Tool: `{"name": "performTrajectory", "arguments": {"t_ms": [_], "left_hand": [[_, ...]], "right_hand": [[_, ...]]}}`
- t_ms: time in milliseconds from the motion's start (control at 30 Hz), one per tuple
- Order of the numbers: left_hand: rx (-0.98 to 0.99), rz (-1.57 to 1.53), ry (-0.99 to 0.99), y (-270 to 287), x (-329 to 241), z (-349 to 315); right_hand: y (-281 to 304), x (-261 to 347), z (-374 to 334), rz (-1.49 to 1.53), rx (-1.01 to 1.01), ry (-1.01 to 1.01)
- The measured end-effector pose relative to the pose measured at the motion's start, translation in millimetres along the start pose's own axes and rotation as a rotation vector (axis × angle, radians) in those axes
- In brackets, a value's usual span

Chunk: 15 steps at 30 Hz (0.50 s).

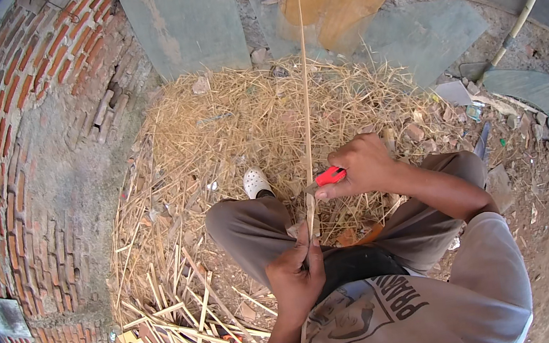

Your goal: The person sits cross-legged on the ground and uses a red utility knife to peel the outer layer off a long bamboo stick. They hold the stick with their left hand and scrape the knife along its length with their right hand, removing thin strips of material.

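A long, thin wooden strip, perhaps bamboo, rises from my lap and points away from me. Its near end is pinched between the thumb and fingers of my left hand. My right hand is closed around a red-handled cutter knife, thumb along the near side. The knife's front end meets the strip a little beyond my left fingertips. Part of the handle is covered by my right palm, and the blade is too small to make out clearly.
Shavings cover the ground ahead, and a pile of cut strips lies at lower left. A brick wall stands on the left. Boards lean at the far side. My white clog shows beyond my bent knee.
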<state>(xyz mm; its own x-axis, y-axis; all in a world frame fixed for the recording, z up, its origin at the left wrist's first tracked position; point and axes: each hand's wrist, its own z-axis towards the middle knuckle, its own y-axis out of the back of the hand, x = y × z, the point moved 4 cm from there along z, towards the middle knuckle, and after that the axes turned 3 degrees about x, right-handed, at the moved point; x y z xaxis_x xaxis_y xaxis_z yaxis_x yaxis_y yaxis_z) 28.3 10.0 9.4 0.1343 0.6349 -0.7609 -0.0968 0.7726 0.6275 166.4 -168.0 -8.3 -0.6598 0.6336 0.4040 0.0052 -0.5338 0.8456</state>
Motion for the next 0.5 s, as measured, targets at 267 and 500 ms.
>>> {"name": "performTrajectory", "arguments": {"t_ms": [267, 500], "left_hand": [[0.027, 0.176, -0.111, 1.6, -11.0, 2.6], [0.060, 0.181, -0.075, 0.8, -12.5, -0.2]], "right_hand": [[15.7, -32.0, 11.3, -0.123, -0.101, -0.097], [1.1, -16.2, -0.1, -0.101, -0.052, -0.088]]}}
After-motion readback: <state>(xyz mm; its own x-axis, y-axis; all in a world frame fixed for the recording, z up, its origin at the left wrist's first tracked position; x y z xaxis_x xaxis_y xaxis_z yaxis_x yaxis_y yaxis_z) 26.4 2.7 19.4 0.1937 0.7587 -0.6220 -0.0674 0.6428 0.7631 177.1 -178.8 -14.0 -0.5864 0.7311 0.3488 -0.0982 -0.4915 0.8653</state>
